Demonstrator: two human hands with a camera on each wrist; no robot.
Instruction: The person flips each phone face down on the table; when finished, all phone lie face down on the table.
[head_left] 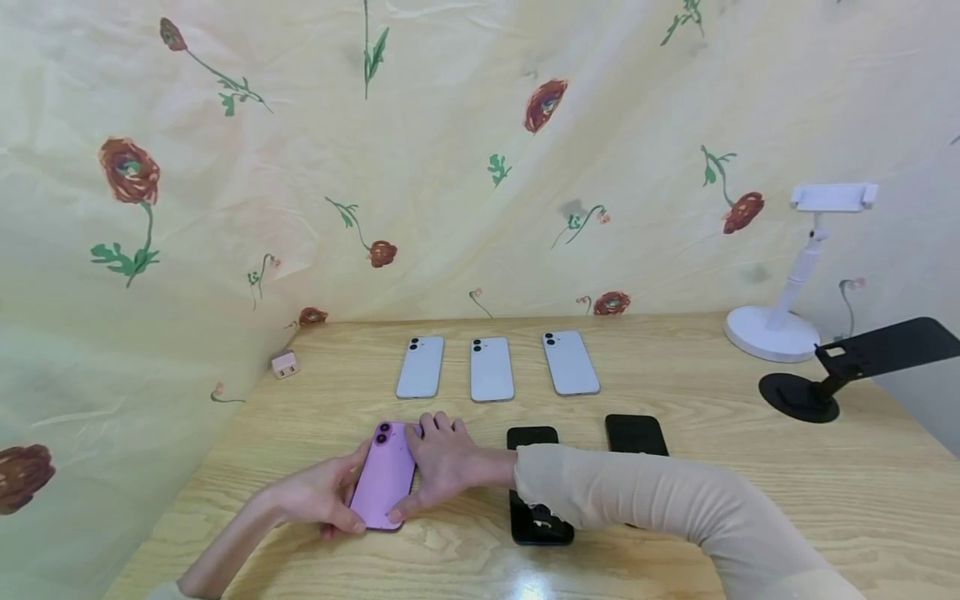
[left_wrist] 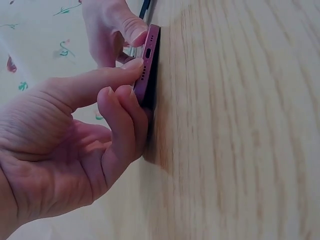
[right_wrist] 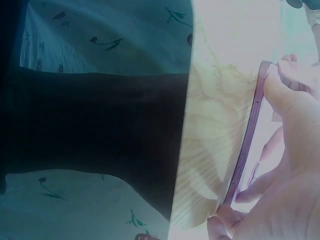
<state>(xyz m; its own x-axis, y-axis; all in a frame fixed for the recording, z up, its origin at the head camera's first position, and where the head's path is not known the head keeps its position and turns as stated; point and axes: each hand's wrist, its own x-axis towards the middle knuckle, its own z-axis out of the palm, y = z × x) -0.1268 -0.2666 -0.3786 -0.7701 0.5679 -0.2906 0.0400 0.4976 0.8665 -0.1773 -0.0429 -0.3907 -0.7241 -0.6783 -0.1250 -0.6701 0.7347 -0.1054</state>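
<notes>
A purple smartphone (head_left: 386, 482) lies back up at the left front of the table, its twin camera lenses at the far end. My left hand (head_left: 324, 495) grips its left edge near the bottom corner, thumb on the back; in the left wrist view, curled fingers reach to the phone's underside (left_wrist: 150, 57). Spanning the right long side, my right hand (head_left: 444, 462) holds it with the thumb by the bottom corner and fingers by the top corner. The right wrist view shows the button edge (right_wrist: 248, 132), slightly raised from the wood.
Three white phones (head_left: 492, 369) lie in a row behind. Two black phones (head_left: 542, 529), (head_left: 636, 433) are partly hidden under my right sleeve (head_left: 622, 487). At the right stand a white phone stand (head_left: 776, 333) and a black one (head_left: 885, 350). A pink plug (head_left: 285, 364) sits far left.
</notes>
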